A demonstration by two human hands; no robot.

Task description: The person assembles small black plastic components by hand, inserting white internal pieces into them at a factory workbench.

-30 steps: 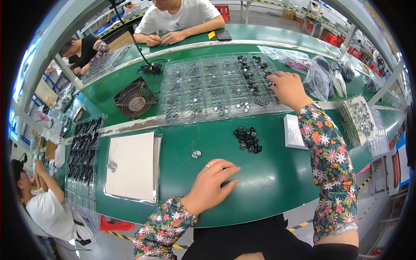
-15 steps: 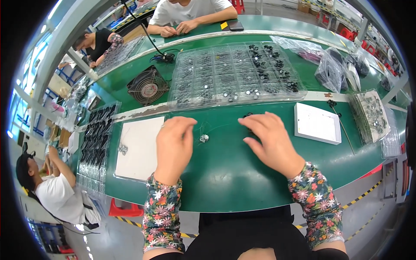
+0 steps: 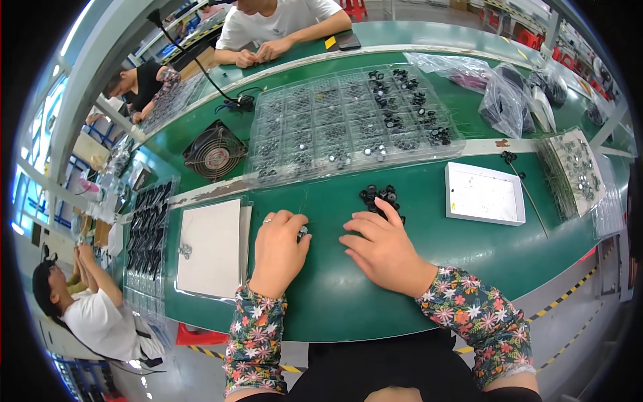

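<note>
My left hand (image 3: 278, 251) is low over the green table, its fingers curled and its thumb and forefinger closed about a small cluster of silvery round parts (image 3: 303, 232). Thin wires stick up from this cluster; the other fingers' undersides are hidden. To its right my right hand (image 3: 382, 251) is open, palm down, with the fingers apart and nothing visible in them. Just beyond its fingertips, partly covered by them, lies a pile of small black round parts (image 3: 379, 194).
A white box (image 3: 485, 193) stands at right, beside a wire-filled pad (image 3: 569, 175). Behind is a clear compartment tray (image 3: 348, 120), with a fan (image 3: 214, 153) at its left. A pale board (image 3: 209, 241) and a tray of black parts (image 3: 149, 228) lie left. Co-workers sit around.
My left hand has come down onto the silvery cluster. My right hand has moved nearer and to the left, uncovering the black pile. The whole view has shifted slightly.
</note>
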